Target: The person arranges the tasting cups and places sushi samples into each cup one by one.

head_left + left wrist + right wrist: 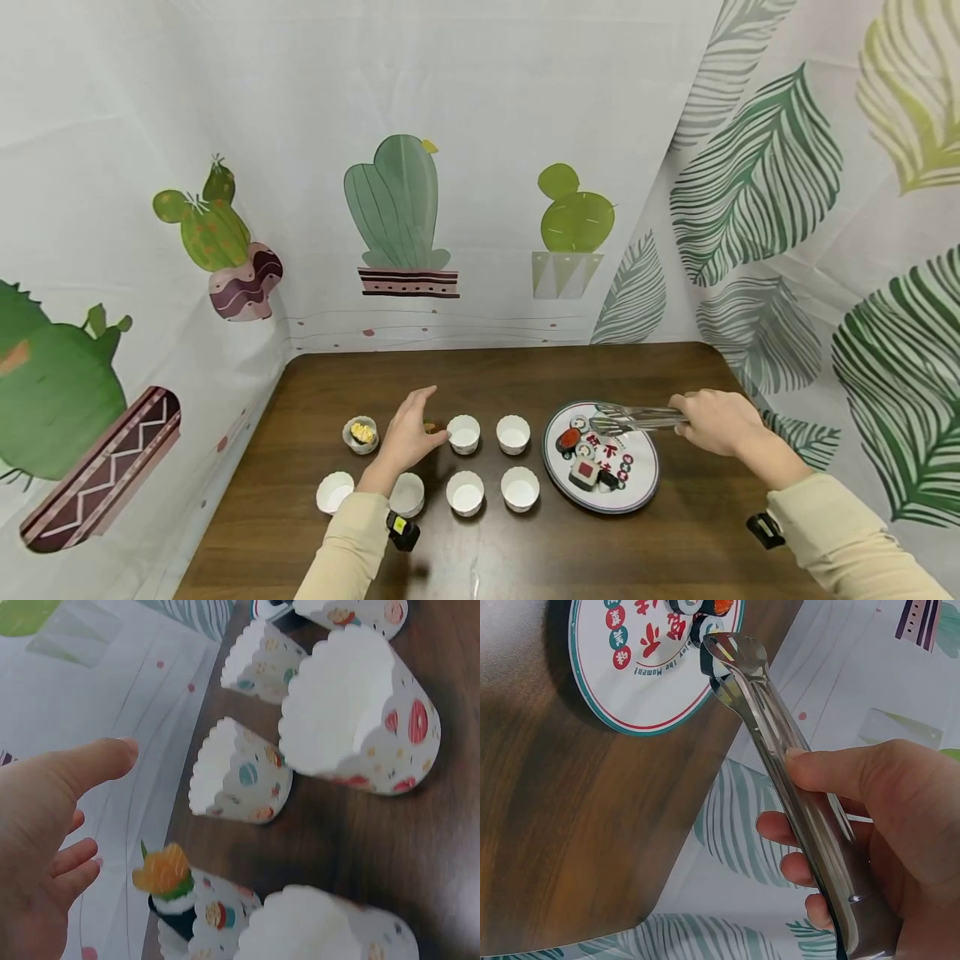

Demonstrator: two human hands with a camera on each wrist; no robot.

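Observation:
My right hand (718, 422) grips metal tongs (645, 418) around their arms. The tips of the tongs (739, 664) are at a sushi roll on the far side of a round white plate (630, 492). Several other sushi pieces lie on it, among them an orange-red-topped one (568, 439) and a white one with a red square (584, 472). My left hand (405, 437), thumb and fingers apart, hovers over the paper cups holding nothing. Beside it, a cup (217, 915) holds an orange-topped sushi piece (165, 874), mostly hidden by the hand in the head view.
Several white scalloped paper cups stand in two rows left of the plate, including a near-row cup (465, 493). The far-left cup (360, 448) contains a yellow-topped piece (363, 432). The brown table (600, 558) meets a cactus-and-leaf-printed curtain (487, 317) behind.

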